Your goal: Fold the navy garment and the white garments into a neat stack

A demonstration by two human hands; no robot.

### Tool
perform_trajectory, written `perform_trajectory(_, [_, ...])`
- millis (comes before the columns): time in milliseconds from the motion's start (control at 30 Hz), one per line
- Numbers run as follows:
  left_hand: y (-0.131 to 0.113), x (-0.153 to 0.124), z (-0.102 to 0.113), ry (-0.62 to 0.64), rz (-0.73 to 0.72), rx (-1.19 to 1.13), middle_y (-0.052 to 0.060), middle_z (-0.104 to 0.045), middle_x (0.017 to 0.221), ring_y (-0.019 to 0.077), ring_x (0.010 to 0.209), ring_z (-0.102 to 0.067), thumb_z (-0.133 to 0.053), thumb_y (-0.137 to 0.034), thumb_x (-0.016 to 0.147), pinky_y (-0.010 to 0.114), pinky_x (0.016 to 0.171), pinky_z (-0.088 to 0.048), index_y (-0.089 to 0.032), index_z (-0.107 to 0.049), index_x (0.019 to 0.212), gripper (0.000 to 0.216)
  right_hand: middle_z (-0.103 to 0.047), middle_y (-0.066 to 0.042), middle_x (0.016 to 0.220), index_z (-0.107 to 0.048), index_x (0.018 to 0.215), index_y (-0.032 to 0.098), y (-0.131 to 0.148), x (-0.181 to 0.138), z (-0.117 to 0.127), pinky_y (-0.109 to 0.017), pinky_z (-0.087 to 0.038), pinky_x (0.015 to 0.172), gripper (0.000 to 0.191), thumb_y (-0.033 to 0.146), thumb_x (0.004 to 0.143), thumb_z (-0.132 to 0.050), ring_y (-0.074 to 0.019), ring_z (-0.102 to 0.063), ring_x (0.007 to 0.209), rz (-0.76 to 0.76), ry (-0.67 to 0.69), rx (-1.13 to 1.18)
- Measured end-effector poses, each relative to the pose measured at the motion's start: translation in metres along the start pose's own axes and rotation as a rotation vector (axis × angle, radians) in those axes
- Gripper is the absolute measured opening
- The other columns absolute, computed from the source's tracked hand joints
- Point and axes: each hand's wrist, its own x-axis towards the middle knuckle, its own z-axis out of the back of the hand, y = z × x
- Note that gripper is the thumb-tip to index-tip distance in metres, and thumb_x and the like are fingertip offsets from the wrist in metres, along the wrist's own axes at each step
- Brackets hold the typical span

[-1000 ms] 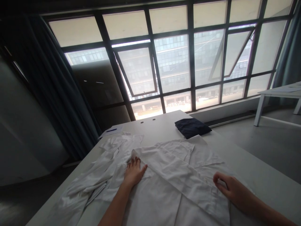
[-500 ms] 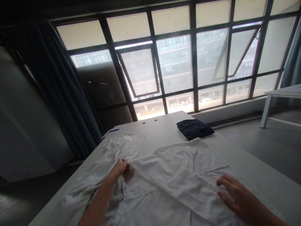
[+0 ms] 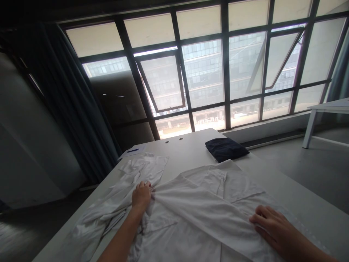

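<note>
Two hands reach into the lower half of the head view, over a white garment (image 3: pixel 191 203) that spreads from the centre to the bottom edge. The left hand (image 3: pixel 141 194), a little left of centre, has its fingers closed on the garment's left edge. Creases fan out from that grip toward the right, and the bunched cloth sits just at the right side of the fingers. The right hand (image 3: pixel 269 225), at the lower right, lies over the right part of the garment with its fingers bent and close to one another. The cloth runs beneath and to the left of these fingertips; whether they pinch any of it, I cannot tell.

A second white garment (image 3: pixel 95 218) lies crumpled at the lower left, beside and partly behind the left forearm. Both garments rest on a white table (image 3: pixel 188 151), which narrows toward the middle of the frame. Near its far right edge, just beyond the white garment, sits a folded dark cloth (image 3: pixel 226 149). At the far left corner are a sheet of paper (image 3: pixel 140 148) and a pen (image 3: pixel 132 150) on it.

A wide window (image 3: pixel 201 74) in a dark frame fills the top, with two panes tilted out. A dark curtain (image 3: pixel 68 98) hangs at the upper left, and another table (image 3: pixel 327 106) stands at the right edge.
</note>
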Motion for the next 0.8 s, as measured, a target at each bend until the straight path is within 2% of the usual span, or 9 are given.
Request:
perform_trajectory(100, [-0.04, -0.021, -0.015, 0.028, -0.172, 0.082, 0.014, -0.067, 0.131, 0.0296, 0.131, -0.055, -0.046, -0.024, 0.095, 0.042, 0.112, -0.037, -0.021, -0.066, 0.124, 0.035, -0.069, -0.01, 0.129, -0.077, 0.107, 0.032, 0.025, 0.018, 0.001, -0.048, -0.048, 0.108, 0.023, 0.033, 0.092, -0.06, -0.0307, -0.063, 0.122, 0.031, 0.029, -0.019])
perform_trajectory(167, [-0.071, -0.038, -0.033, 0.094, -0.285, 0.108, 0.01, -0.065, 0.14, 0.0279, 0.133, -0.055, -0.05, -0.037, 0.097, 0.04, 0.115, -0.036, -0.026, -0.065, 0.133, 0.04, -0.063, -0.011, 0.145, -0.072, 0.126, 0.032, 0.047, 0.037, -0.006, -0.054, -0.039, 0.117, 0.035, 0.038, 0.094, -0.06, -0.0331, -0.056, 0.135, 0.077, 0.066, -0.007])
perform_trajectory(267, [-0.103, -0.058, -0.058, 0.171, -0.36, 0.15, 0.01, -0.044, 0.164, 0.0342, 0.151, -0.038, -0.048, -0.058, 0.098, 0.049, 0.123, -0.028, -0.026, -0.05, 0.154, 0.065, -0.043, -0.012, 0.165, -0.052, 0.154, 0.033, 0.071, 0.064, -0.022, -0.065, -0.023, 0.123, 0.059, 0.054, 0.098, -0.056, -0.0392, -0.038, 0.151, 0.16, 0.184, 0.003])
perform_trajectory(333, [-0.106, -0.063, -0.066, 0.202, -0.362, 0.185, 0.007, -0.029, 0.172, 0.0364, 0.157, -0.025, -0.04, -0.063, 0.1, 0.056, 0.126, -0.02, -0.028, -0.038, 0.162, 0.071, -0.031, -0.011, 0.17, -0.039, 0.161, 0.035, 0.073, 0.076, -0.03, -0.069, -0.014, 0.124, 0.067, 0.061, 0.1, -0.051, -0.0403, -0.027, 0.156, 0.22, 0.244, 0.013])
perform_trajectory(433, [-0.088, -0.06, -0.062, 0.212, -0.314, 0.222, 0.005, -0.022, 0.174, 0.0339, 0.159, -0.021, -0.033, -0.063, 0.102, 0.059, 0.127, -0.015, -0.031, -0.031, 0.165, 0.07, -0.023, -0.008, 0.173, -0.028, 0.164, 0.039, 0.052, 0.08, -0.033, -0.067, -0.011, 0.126, 0.069, 0.064, 0.102, -0.046, -0.0374, -0.019, 0.159, 0.268, 0.262, 0.023])
perform_trajectory(567, [-0.046, -0.051, -0.051, 0.176, -0.224, 0.292, 0.008, -0.024, 0.173, 0.033, 0.159, -0.022, -0.031, -0.061, 0.103, 0.059, 0.126, -0.017, -0.027, -0.033, 0.164, 0.07, -0.024, -0.007, 0.172, -0.027, 0.164, 0.039, 0.004, 0.066, -0.025, -0.069, -0.012, 0.125, 0.069, 0.065, 0.102, -0.045, -0.0384, -0.019, 0.158, 0.184, 0.205, -0.035])
perform_trajectory(700, [-0.005, -0.048, -0.041, 0.026, -0.143, 0.389, 0.019, -0.04, 0.165, 0.0379, 0.151, -0.037, -0.037, -0.06, 0.101, 0.057, 0.121, -0.027, -0.018, -0.043, 0.159, 0.072, -0.031, -0.006, 0.17, -0.039, 0.16, 0.039, -0.041, 0.055, -0.018, -0.066, -0.017, 0.125, 0.062, 0.064, 0.103, -0.043, -0.0371, -0.026, 0.157, 0.081, 0.15, -0.088])
perform_trajectory(800, [0.023, -0.042, -0.03, -0.045, -0.076, 0.358, 0.022, -0.058, 0.147, 0.0377, 0.134, -0.054, -0.04, -0.054, 0.1, 0.051, 0.11, -0.04, -0.013, -0.054, 0.148, 0.064, -0.05, -0.01, 0.16, -0.06, 0.148, 0.03, -0.068, 0.064, -0.013, -0.058, -0.029, 0.123, 0.057, 0.061, 0.101, -0.047, -0.035, -0.042, 0.149, -0.029, 0.02, -0.121])
